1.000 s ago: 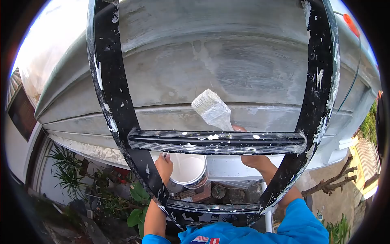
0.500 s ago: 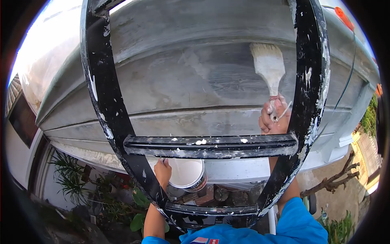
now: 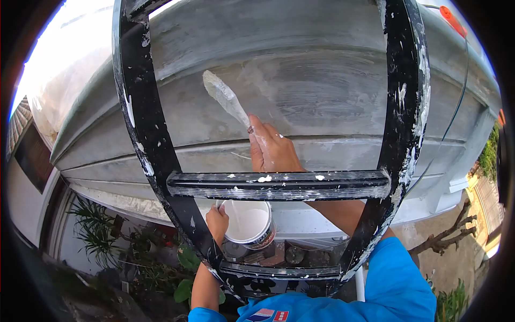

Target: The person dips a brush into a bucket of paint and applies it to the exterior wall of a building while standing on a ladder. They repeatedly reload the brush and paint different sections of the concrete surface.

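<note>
My right hand (image 3: 276, 149) reaches through the ladder above a rung and is closed round the handle of a wide paintbrush (image 3: 229, 102). The brush is turned nearly edge-on, its pale bristles pointing up and left over the grey wall (image 3: 322, 118). Below the rung, my left hand (image 3: 216, 221) is closed at the left edge of a white paint bucket (image 3: 248, 221), gripping it by the handle side. White paint shows inside the bucket. Streaky wet-looking brush marks (image 3: 316, 80) spread over the wall panel right of the brush.
A black, paint-spattered ladder (image 3: 279, 185) stands between me and the wall, its rails on both sides of my arms. Plants (image 3: 94, 231) grow at lower left, and a bare branch (image 3: 445, 236) lies at right. A cable with an orange piece (image 3: 453, 21) hangs at upper right.
My right hand has swung the paintbrush left across the wall panel, turning it from flat to nearly edge-on. My left hand stays at the bucket.
</note>
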The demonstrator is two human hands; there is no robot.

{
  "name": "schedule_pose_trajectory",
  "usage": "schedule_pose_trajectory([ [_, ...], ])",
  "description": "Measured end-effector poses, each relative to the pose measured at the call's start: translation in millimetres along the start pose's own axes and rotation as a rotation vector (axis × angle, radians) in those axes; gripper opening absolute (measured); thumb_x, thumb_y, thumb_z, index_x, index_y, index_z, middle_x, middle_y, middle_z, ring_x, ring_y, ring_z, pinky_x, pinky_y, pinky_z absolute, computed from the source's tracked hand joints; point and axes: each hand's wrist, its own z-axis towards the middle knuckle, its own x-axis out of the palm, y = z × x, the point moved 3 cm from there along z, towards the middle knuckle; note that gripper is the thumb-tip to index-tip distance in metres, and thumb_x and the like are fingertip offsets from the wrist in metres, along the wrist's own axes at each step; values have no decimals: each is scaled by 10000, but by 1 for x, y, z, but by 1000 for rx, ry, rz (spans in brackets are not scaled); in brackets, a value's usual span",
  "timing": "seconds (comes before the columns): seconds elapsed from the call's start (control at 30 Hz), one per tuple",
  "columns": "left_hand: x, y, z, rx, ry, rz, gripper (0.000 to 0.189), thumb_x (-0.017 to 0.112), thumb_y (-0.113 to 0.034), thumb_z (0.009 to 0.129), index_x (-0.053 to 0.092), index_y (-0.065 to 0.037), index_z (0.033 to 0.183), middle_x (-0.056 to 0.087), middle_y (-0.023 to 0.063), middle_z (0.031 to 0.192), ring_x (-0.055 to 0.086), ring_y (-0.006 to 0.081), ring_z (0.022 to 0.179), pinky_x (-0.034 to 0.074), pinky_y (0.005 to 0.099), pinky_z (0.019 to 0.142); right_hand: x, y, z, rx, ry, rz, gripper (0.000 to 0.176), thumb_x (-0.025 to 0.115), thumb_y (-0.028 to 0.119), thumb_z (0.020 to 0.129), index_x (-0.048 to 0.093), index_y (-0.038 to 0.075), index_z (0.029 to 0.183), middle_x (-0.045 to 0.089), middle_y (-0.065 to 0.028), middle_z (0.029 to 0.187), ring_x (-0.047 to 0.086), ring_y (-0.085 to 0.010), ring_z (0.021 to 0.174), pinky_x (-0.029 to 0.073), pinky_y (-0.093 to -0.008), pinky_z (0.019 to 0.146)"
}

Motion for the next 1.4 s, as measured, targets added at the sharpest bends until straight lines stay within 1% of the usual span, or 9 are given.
schedule_pose_trajectory([
  [0.13, -1, -1, 0, -15, 43, 6, 271, 534, -192, 873, 573, 76, 870, 607, 297, 738, 597, 469, 726, 470, 499, 635, -31, -13, 11, -85, -231, -3, 327, 530, 37, 868, 496, -51, 1181, 615, -207, 859, 632, -312, 673, 507, -368, 573],
  [0.2, -1, 0, 2, 3, 20, -14, 267, 535, -188, 873, 573, 77, 867, 607, 294, 731, 597, 467, 723, 468, 499, 632, -59, -18, -2, 224, -198, 66, 295, 508, 86, 902, 513, -48, 1165, 633, -161, 872, 625, -243, 651, 498, -313, 573],
  [0.3, 1, 2, 3, -18, 26, -15, 258, 540, -183, 872, 573, 73, 865, 609, 288, 727, 598, 464, 721, 468, 496, 632, -100, -37, -28, 531, -520, 457, 340, 504, 153, 939, 486, -4, 1241, 492, 28, 699, 309, -13, 472, 249, -167, 418],
  [0.4, 7, 6, 4, -34, 44, 1, 254, 538, -183, 874, 573, 68, 866, 610, 287, 733, 598, 463, 721, 470, 495, 632, -141, -66, -51, 697, -826, 603, 415, 511, 124, 928, 370, 8, 1301, 485, 14, 740, 258, -22, 450, 219, -172, 397],
  [0.47, 8, 10, 3, -47, 64, 42, 252, 535, -186, 877, 574, 63, 871, 612, 287, 739, 600, 462, 726, 471, 494, 633, -150, -100, -69, 388, -686, 497, 422, 497, 125, 932, 338, 22, 1310, 484, 1, 744, 252, -26, 443, 218, -179, 387],
  [0.6, 3, 5, 2, -68, 58, 10, 262, 531, -196, 881, 580, 58, 918, 615, 291, 760, 604, 460, 754, 474, 494, 647, -112, -31, -27, 586, -793, 627, 251, 451, 138, 950, 535, 2, 1143, 432, 10, 620, 374, -65, 493, 301, -166, 440],
  [0.83, 1, 2, 1, -44, 64, 0, 256, 528, -186, 880, 578, 61, 922, 617, 290, 772, 599, 465, 754, 473, 494, 657, -16, -18, -24, 361, 228, 248, 346, 504, 146, 914, 547, -38, 1205, 655, -143, 828, 571, -118, 753, 462, -248, 730],
  [1.2, 19, 28, 3, -93, 15, -4, 142, 534, -15, 739, 610, 99, 777, 599, 286, 717, 604, 437, 706, 459, 450, 621, -242, -69, -107, 679, 11, -267, 315, 551, 156, 913, 582, 20, 1195, 662, -84, 899, 603, -123, 777, 471, -246, 702],
  [1.4, 7, 8, 3, -69, 24, -37, 144, 509, -10, 771, 600, 86, 829, 600, 273, 703, 598, 438, 689, 454, 449, 627, -158, -51, -97, 495, 408, -224, 328, 568, 171, 904, 579, 32, 1201, 664, -92, 889, 627, -154, 768, 486, -264, 705],
])
